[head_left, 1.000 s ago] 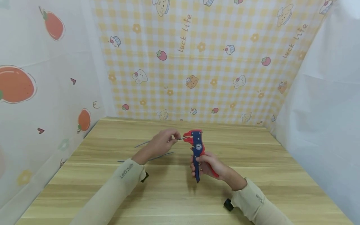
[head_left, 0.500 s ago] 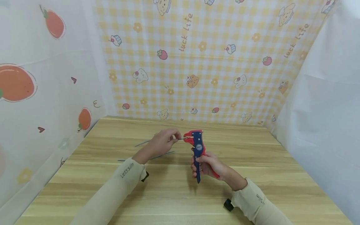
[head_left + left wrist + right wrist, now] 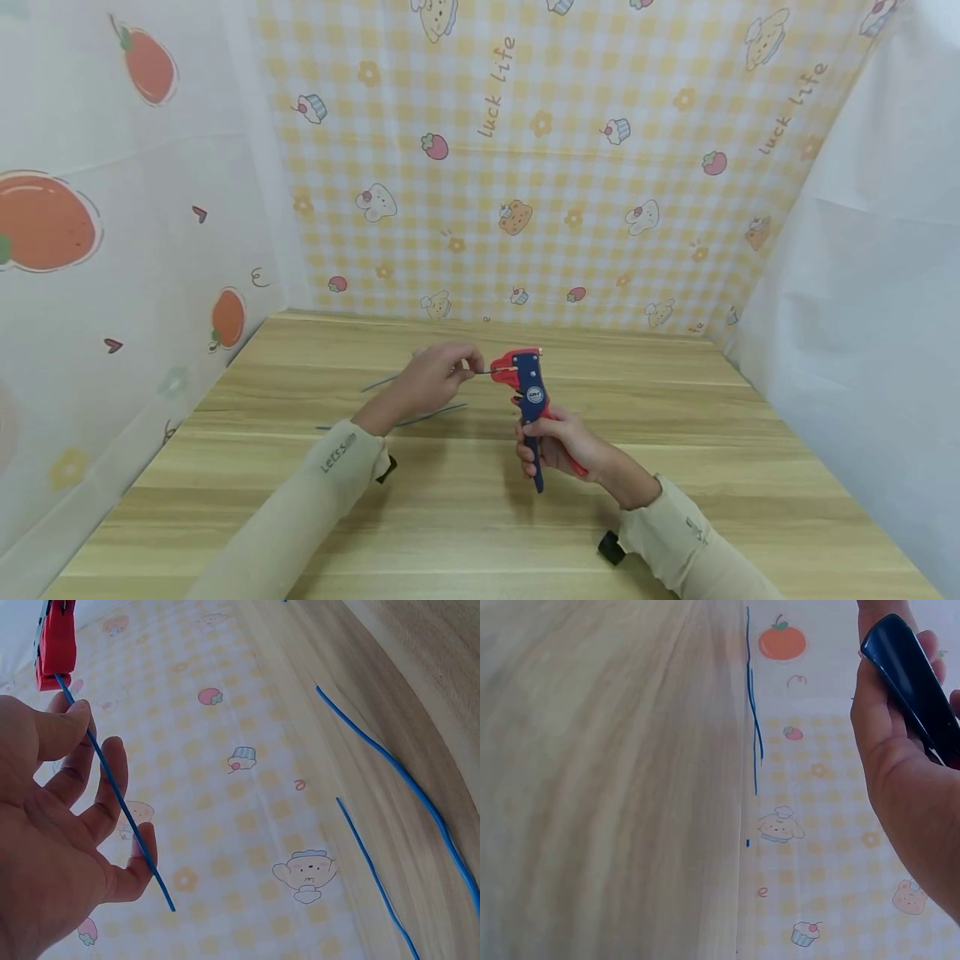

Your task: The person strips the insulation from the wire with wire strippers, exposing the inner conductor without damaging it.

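Observation:
My left hand pinches a thin blue wire between thumb and index finger; in the left wrist view its tail runs back past the other fingers. The wire's far end goes into the red jaws of a wire stripper, which close over it. My right hand grips the stripper's handles, fingers wrapped round the dark blue one. The tool stands upright above the table, its mouth facing left. Inside the jaws the wire's tip is hidden.
Two more blue wires lie on the wooden table, a longer one and another. A tiny blue piece also lies there. Patterned cloth hangs behind, with white cloth at both sides.
The stripper's jaws have closed over the wire, and the right fingers have squeezed the handles. The tool has shifted slightly right, its lower handle swinging right. My left hand stays nearly still.

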`<control>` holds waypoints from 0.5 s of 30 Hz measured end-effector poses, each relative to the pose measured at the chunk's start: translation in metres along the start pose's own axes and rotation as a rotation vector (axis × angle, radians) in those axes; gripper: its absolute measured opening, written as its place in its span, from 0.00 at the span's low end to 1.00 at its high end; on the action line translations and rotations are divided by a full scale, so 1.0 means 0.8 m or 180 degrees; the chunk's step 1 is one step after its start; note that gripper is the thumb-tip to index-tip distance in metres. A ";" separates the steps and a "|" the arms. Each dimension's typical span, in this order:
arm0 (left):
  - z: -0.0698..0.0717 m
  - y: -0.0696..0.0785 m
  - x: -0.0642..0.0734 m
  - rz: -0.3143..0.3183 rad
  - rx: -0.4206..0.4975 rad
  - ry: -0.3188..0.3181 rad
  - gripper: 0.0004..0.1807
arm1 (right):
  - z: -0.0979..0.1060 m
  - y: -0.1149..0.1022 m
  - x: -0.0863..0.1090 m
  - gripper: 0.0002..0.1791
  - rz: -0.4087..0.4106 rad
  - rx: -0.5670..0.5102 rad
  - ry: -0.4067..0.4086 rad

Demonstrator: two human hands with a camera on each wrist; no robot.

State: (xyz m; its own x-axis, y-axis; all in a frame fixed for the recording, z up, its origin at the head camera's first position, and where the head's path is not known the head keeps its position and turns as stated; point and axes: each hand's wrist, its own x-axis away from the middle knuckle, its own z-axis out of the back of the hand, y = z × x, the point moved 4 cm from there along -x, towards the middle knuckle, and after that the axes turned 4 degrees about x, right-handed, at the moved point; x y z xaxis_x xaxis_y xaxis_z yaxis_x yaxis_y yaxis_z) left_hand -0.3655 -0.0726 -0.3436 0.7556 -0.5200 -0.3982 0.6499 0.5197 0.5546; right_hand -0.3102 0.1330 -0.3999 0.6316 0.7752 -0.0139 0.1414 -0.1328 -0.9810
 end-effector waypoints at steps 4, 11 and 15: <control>0.001 0.001 -0.001 -0.0114 -0.0074 0.0030 0.07 | -0.002 0.000 0.001 0.05 -0.0018 -0.0049 -0.0005; 0.011 -0.009 0.000 -0.0432 -0.0274 0.0129 0.03 | -0.005 -0.001 0.002 0.06 -0.0077 -0.0224 -0.0067; 0.018 -0.028 0.003 -0.0616 -0.0293 0.0269 0.03 | -0.006 -0.003 0.002 0.08 -0.0052 -0.0292 -0.0119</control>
State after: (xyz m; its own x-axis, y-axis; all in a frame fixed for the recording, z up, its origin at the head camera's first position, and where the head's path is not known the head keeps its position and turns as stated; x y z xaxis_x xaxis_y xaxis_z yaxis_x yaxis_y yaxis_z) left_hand -0.3795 -0.0954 -0.3462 0.6177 -0.5595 -0.5527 0.7852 0.4774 0.3943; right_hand -0.3056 0.1314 -0.3966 0.5999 0.8000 -0.0070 0.2216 -0.1746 -0.9594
